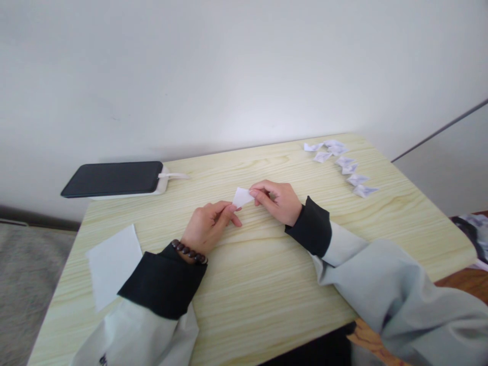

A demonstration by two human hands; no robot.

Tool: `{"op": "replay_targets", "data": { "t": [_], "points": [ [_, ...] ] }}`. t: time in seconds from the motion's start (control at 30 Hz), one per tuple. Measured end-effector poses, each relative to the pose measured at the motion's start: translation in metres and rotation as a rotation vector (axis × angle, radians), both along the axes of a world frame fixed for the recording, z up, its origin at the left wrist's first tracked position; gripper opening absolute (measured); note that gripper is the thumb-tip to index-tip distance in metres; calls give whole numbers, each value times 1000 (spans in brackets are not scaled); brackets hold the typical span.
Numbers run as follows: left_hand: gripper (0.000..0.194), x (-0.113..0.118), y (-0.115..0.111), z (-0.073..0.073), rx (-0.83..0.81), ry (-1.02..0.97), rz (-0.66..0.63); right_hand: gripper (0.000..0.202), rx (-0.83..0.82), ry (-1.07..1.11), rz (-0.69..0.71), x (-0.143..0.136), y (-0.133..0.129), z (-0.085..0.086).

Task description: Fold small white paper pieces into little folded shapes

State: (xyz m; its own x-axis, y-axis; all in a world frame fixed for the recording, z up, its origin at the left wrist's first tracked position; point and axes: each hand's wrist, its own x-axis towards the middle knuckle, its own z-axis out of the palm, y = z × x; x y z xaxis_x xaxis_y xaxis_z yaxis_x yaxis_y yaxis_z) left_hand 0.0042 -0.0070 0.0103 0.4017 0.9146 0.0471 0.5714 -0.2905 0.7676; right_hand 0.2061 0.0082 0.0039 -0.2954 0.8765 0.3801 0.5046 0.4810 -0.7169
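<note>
Floor: at the far left we see a grey, mottled patch beside the worktop.
Phone: we see this dark, flat device lying at the rear left of the worktop, on a white base; seen from here, both reach out past the worktop's left edge.
Cable: short and white, it shows at the right end of the phone, near the wall.
White sheet: it lies flat at the left of the worktop, in front of the phone; its left edge looks uneven, and our left sleeve hides its near right corner.
Bracelet: dark round beads circle our left wrist, just beside the black cuff.
Left hand: we pinch the near left corner of the small white paper between thumb and index finger.
Small white paper: it is between our two hands, over the middle of the worktop; we cannot tell whether it touches the surface.
Right hand: we pinch the right end of the small white paper between thumb and forefinger, the other fingers curled.
Right sleeve: pale grey with a black cuff, it crosses the worktop's near right part.
Folded white papers: several small pointed shapes lie in a bent row at the rear right, some touching or overlapping, well apart from our hands.
Fabric: patterned and partly cut off, it shows beyond the worktop's right edge.
</note>
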Motion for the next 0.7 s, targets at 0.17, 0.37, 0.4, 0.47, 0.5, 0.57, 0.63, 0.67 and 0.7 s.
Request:
{"op": "replay_targets", "data": {
  "t": [0.17, 0.37, 0.4, 0.47, 0.5, 0.57, 0.63, 0.67, 0.7],
  "points": [
    [36, 0, 0, -1, 20, 43, 39, 23, -30, 1, 9, 0, 0, 0],
    [33, 3, -2, 5, 29, 48, 39, 22, -52, -5, 35, 0, 1, -1],
    [34, 3, -3, 6, 31, 40, 39, 22, -61, 4, 39, 0, 1, -1],
    [34, 4, -3, 7, 36, 14, 38, 23, -71, 18, 53, 1, 1, -1],
    [34, 4, -4, 8, 34, 2, 33, 23, -71, 18, 66, 1, 0, -1],
    [35, 4, -4, 8, 33, -5, 20, 22, -66, 7, 103, 1, 0, -1],
    [36, 3, -3, 7, 50, 30, 23, 22, -67, 1, 143, 1, -1, -1],
    [37, 3, -3, 6, 66, 55, 30, 22, -70, 1, 158, 0, -1, -1],
    [37, 2, -2, 5, 82, 79, 37, 21, -72, 2, 164, 0, -1, -1]
  ]
}}
